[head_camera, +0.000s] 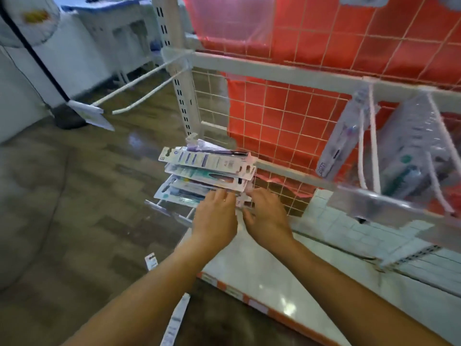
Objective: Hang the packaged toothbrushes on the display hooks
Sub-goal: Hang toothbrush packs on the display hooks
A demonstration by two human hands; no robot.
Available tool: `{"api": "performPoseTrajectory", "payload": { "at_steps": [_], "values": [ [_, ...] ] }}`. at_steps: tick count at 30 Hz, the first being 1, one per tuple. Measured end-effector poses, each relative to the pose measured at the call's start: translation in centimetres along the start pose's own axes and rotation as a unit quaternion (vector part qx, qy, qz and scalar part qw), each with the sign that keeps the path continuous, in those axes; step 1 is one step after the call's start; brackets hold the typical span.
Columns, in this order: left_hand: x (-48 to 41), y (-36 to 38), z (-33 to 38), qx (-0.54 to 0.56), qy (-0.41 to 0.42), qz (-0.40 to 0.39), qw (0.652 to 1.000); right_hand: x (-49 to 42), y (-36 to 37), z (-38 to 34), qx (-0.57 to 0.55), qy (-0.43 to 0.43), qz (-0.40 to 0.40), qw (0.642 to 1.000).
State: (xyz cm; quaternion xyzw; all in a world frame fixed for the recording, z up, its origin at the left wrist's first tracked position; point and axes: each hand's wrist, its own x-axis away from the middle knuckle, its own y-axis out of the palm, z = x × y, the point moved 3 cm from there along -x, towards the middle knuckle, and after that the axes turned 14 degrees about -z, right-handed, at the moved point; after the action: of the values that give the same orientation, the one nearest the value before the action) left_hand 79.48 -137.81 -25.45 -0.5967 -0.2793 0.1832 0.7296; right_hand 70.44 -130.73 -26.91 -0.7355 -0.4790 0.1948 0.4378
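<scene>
Left hand (215,216) first: from my remote seat I see its fingers stretched forward and fairly straight, tips resting on the lowest cards of the stack of packaged toothbrushes (207,171), with nothing clamped that I can make out. My right hand (267,216) is just beside it, the two almost touching; its fingers bend toward the right-hand ends of the cards by the wire grid (287,113), but blur there keeps me from telling whether they pinch a card or only touch it. The stack is fanned out, several cards deep, lying roughly level at the left end of the grid's lower rail, over a low display hook (190,214) whose white prongs poke out beneath it toward me. The top card is white with dark brush heads showing, and a teal-handled one lies under it. The grid is backed by red sheeting (311,43). Higher up on the left, two long empty hooks (139,93) reach out from the white slotted upright (183,101). Over on the right, hanging toothbrush packs (409,151) are already on other white prongs, tilted and blurred. Below my forearms is the glossy white base shelf (274,290) with an orange front edge. A small label (151,262) lies on the wooden floor (74,208) near my left arm.
</scene>
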Motion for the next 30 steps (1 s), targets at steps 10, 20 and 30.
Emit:
{"api": "performPoseTrajectory", "payload": {
  "at_steps": [10,20,30],
  "values": [
    [4.0,0.3,-3.1,0.042,-0.076,-0.094,0.992,2.0,1.0,-1.0,0.007,0.052,-0.068,0.996],
    [1.0,1.2,-8.9,0.085,-0.094,-0.131,0.983,-4.8,3.2,-4.3,0.025,0.069,0.022,0.997],
    [-3.6,0.1,-13.7,0.139,-0.053,-0.077,0.986,-15.8,2.2,-5.9,0.113,0.047,-0.026,0.992]
  ]
}}
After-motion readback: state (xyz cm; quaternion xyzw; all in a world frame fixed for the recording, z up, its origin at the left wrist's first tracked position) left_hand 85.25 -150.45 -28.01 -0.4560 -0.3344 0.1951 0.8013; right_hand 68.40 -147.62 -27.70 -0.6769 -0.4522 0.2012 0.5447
